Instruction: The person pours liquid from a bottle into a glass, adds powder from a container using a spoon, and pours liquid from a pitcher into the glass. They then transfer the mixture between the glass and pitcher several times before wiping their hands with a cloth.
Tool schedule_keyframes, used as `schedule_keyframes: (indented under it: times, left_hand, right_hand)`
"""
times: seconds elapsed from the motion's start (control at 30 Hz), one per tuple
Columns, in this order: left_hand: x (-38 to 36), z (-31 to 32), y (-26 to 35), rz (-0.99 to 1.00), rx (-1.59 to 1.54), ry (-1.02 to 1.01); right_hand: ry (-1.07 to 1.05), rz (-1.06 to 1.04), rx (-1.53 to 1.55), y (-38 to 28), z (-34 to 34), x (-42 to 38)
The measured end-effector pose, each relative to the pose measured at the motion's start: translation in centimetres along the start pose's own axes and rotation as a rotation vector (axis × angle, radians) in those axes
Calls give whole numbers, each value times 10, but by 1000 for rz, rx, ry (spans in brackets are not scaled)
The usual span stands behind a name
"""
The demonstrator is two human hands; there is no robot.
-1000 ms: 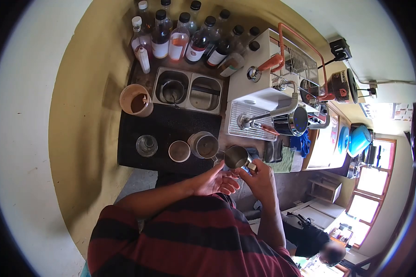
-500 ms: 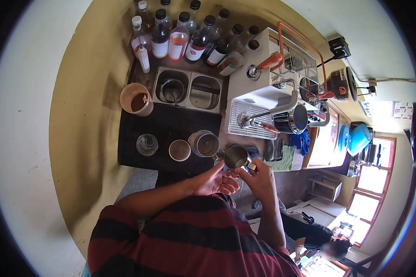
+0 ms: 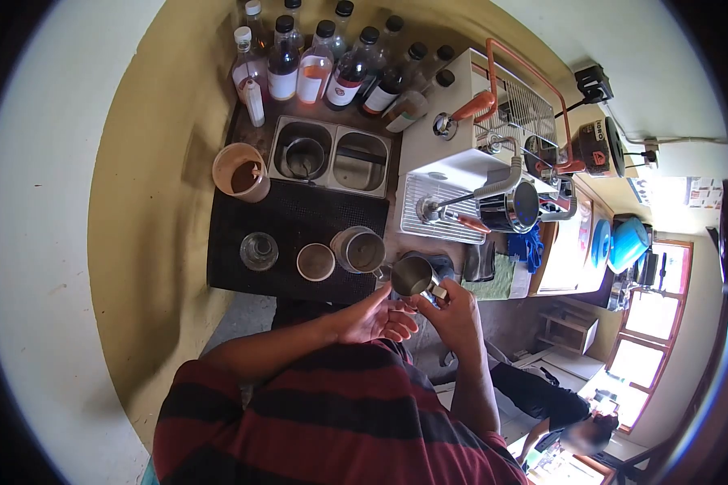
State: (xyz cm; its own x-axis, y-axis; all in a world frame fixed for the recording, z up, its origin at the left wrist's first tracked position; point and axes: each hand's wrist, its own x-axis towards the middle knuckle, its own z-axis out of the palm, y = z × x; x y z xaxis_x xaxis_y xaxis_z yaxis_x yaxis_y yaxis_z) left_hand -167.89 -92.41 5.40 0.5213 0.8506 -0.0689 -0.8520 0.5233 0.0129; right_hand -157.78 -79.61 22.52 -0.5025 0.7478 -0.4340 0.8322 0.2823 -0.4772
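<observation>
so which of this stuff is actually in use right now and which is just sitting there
In use:
- small steel pitcher
- right hand, gripping its handle
- left hand, just under the pitcher

Sitting about:
- larger steel jug
- paper cup
- glass
- syrup bottles
- espresso machine

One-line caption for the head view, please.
Both hands, left hand and right hand, at a small steel pitcher beside the espresso machine.

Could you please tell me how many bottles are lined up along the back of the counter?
About 11 bottles, crowded in overlapping rows against the yellow wall, behind the steel bins; one small white bottle stands at the left end. Others may be hidden behind.
</observation>
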Motion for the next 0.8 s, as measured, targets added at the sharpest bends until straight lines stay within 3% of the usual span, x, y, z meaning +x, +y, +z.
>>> schedule_keyframes:
  times: [0.8]
  left_hand:
    - [-14,-1,-7,19,-21,-10]
  right_hand:
    - [-49,-9,-5,-9,7,-3]
